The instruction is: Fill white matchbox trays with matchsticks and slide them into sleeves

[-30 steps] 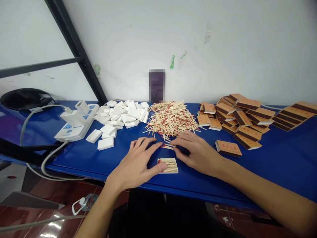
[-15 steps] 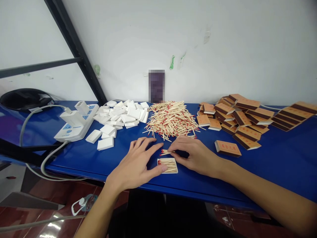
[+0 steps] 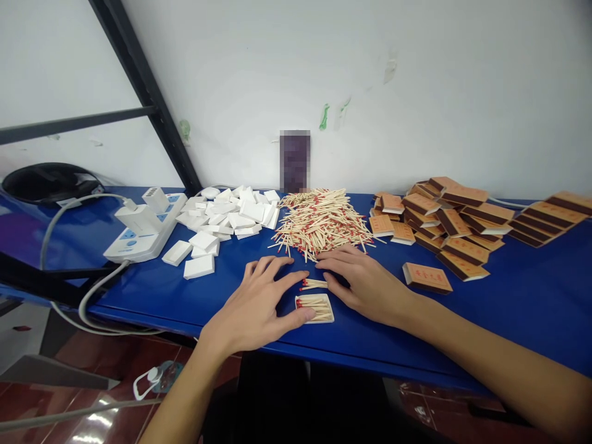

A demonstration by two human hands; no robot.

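Observation:
A small white matchbox tray (image 3: 331, 316) lies near the table's front edge with red-headed matches in it. The thumb of my left hand (image 3: 259, 305) rests over the tray's left part; its other fingers are spread on the table. Just behind the tray is a small row of loose matches (image 3: 315, 284), heads to the left. My right hand (image 3: 358, 277) has its fingers apart, the thumb by the tail ends of that row. Its fingertips are at the front edge of a big heap of matches (image 3: 324, 222). I see nothing held in it.
White inner trays (image 3: 231, 213) are piled at the left, beside a power strip (image 3: 152, 231) with chargers and cables. Orange-brown matchboxes (image 3: 456, 219) are heaped at the right, one single matchbox (image 3: 426, 277) lying nearer. A blurred dark rectangle (image 3: 295, 160) stands against the wall.
My right hand has let go of the matches behind the tray, and its fingers have opened and reached back to the heap. The left hand stays in place.

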